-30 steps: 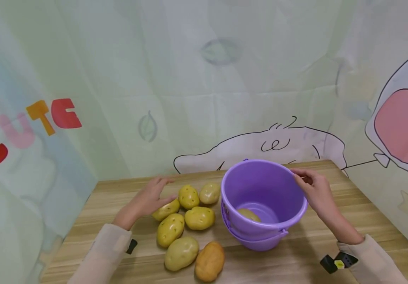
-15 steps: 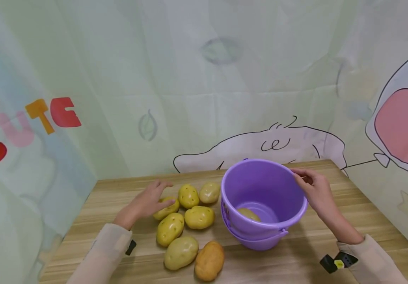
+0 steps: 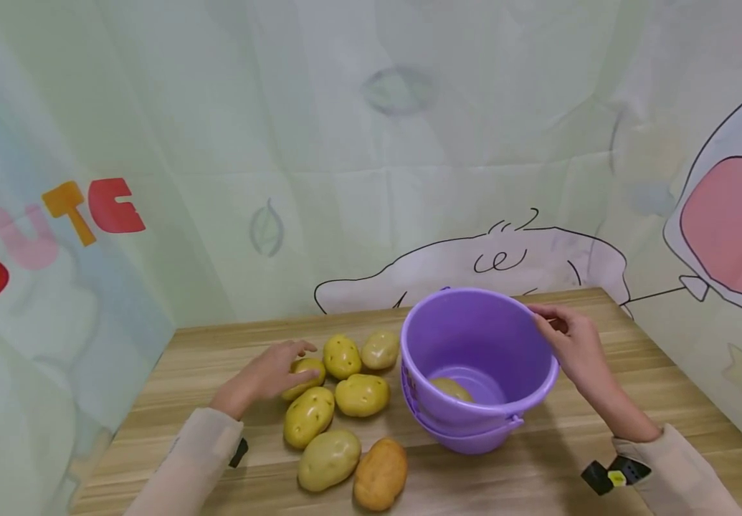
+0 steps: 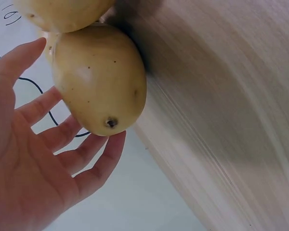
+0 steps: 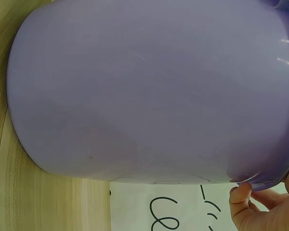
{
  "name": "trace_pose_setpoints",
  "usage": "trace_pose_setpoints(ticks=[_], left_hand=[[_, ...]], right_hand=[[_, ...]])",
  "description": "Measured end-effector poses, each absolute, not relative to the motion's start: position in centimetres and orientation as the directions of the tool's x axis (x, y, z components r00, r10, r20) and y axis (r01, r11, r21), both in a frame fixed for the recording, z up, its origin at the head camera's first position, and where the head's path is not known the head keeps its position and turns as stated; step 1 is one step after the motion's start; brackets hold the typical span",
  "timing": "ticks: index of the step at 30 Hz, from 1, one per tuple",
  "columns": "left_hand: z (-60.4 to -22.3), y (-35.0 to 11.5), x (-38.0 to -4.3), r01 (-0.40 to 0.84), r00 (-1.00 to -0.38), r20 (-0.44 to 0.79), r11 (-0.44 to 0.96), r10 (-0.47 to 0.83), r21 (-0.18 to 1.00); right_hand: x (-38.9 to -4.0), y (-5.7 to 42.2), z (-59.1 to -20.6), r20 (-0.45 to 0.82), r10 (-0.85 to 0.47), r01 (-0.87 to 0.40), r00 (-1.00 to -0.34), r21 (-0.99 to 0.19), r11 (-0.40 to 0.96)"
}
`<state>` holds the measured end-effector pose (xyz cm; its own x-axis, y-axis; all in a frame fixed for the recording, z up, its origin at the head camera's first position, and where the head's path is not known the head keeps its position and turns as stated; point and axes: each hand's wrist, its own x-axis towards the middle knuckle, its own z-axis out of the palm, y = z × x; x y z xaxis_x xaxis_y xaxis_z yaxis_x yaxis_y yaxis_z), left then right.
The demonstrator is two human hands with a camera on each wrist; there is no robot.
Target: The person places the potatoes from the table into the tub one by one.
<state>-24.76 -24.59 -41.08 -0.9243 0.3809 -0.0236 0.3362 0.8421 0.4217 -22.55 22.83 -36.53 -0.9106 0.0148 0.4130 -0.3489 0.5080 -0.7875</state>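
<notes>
My left hand (image 3: pixel 270 373) is at the leftmost back potato (image 3: pixel 308 388), thumb on the near side and fingers beyond it. In the left wrist view, relaxed fingers (image 4: pixel 89 154) lie along the edge of this yellow, dark-eyed potato (image 4: pixel 101 79), the thumb near its other side. With my right hand (image 3: pixel 578 345) I pinch the right rim of a purple bucket (image 3: pixel 474 426) that stands upright on the table. One potato (image 3: pixel 452 388) shows inside, partly hidden by the near wall. The bucket's outer wall (image 5: pixel 149 91) fills most of the right wrist view.
Several more yellow potatoes, such as one (image 3: pixel 363 395) left of the bucket, lie in a group on the wooden table (image 3: pixel 216 351). A browner potato (image 3: pixel 381 474) is nearest the front. Behind the table hangs a printed cloth backdrop (image 3: pixel 345 215).
My left hand has lowered slightly and come closer around the leftmost back potato. The right hand and the bucket have stayed in place.
</notes>
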Motion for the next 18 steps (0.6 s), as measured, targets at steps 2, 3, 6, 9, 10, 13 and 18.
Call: trace_pose_setpoints(ticks=[2,3,6,9,10,13,18], left_hand=[[-41.14,-24.55,-24.72,0.339,-0.924,-0.025,0.845,0.382,0.413],[-41.17,-24.54,-24.69,0.340,-0.923,-0.026,0.847,0.383,0.410],[-41.20,-24.44,-24.70,0.343,-0.922,-0.028,0.847,0.387,0.406],[-41.30,-24.46,-24.63,0.340,-0.921,-0.034,0.847,0.387,0.409],[-41.32,-24.48,-24.59,0.339,-0.922,-0.035,0.846,0.387,0.413],[-41.46,-24.59,-24.50,0.339,-0.920,-0.037,0.840,0.390,0.423],[-41.63,-24.70,-24.50,0.334,-0.921,-0.043,0.839,0.388,0.429]], right_hand=[[-22.55,22.83,-36.54,0.416,0.013,-0.353,-0.909,-0.786,0.508],[-22.54,22.83,-36.54,0.418,0.011,-0.354,-0.909,-0.785,0.507],[-22.55,22.88,-36.47,0.421,0.010,-0.357,-0.907,-0.782,0.511],[-22.50,22.90,-36.44,0.416,0.011,-0.352,-0.909,-0.783,0.512],[-22.49,22.90,-36.45,0.413,0.012,-0.349,-0.911,-0.785,0.512],[-22.50,22.90,-36.49,0.408,0.013,-0.346,-0.913,-0.789,0.508],[-22.60,22.90,-36.52,0.410,0.018,-0.345,-0.912,-0.790,0.507]])
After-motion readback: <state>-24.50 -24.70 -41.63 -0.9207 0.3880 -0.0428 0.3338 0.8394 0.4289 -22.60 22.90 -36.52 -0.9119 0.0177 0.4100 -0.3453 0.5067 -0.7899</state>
